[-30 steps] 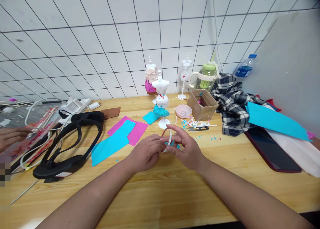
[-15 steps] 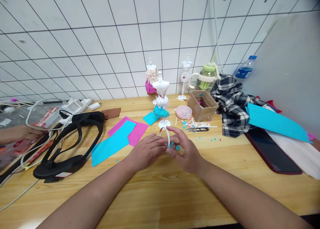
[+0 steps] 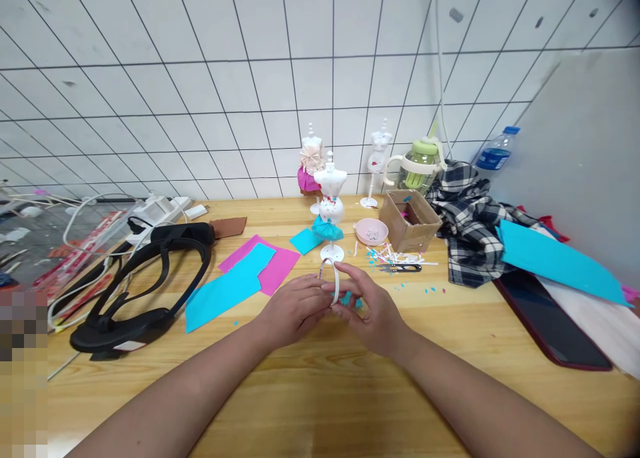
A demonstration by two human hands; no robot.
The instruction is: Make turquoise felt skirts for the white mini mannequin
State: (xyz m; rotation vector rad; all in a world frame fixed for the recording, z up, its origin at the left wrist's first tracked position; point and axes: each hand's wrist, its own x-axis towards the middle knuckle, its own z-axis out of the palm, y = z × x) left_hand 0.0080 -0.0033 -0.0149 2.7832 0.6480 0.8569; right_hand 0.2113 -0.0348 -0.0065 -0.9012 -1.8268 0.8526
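A narrow white ring that looks like a roll of tape (image 3: pixel 337 285) stands on edge between my hands, above the table. My right hand (image 3: pixel 375 315) grips it from the right, thumb low and index finger near the top. My left hand (image 3: pixel 295 311) is closed against its left side, the fingertips partly hidden behind the ring. Just beyond stands a small white dress-form mannequin (image 3: pixel 331 181) with red specks and a ruffled blue skirt (image 3: pixel 327 229). Blue scraps (image 3: pixel 351 301) show behind my right fingers.
Blue paper (image 3: pixel 225 291) overlaps magenta paper (image 3: pixel 280 269) on the left, near a black headset (image 3: pixel 143 338). To the right are small scissors (image 3: pixel 403 268), a pink dish (image 3: pixel 371 232), a cardboard box (image 3: pixel 415 228), plaid cloth (image 3: pixel 465 258) and a phone (image 3: pixel 555 331). Two more mannequins stand behind.
The view has shifted slightly, so things sit lower and a bit to the right. Another person's hand at the far left is out of sight. My hands keep nearly the same hold on the roll.
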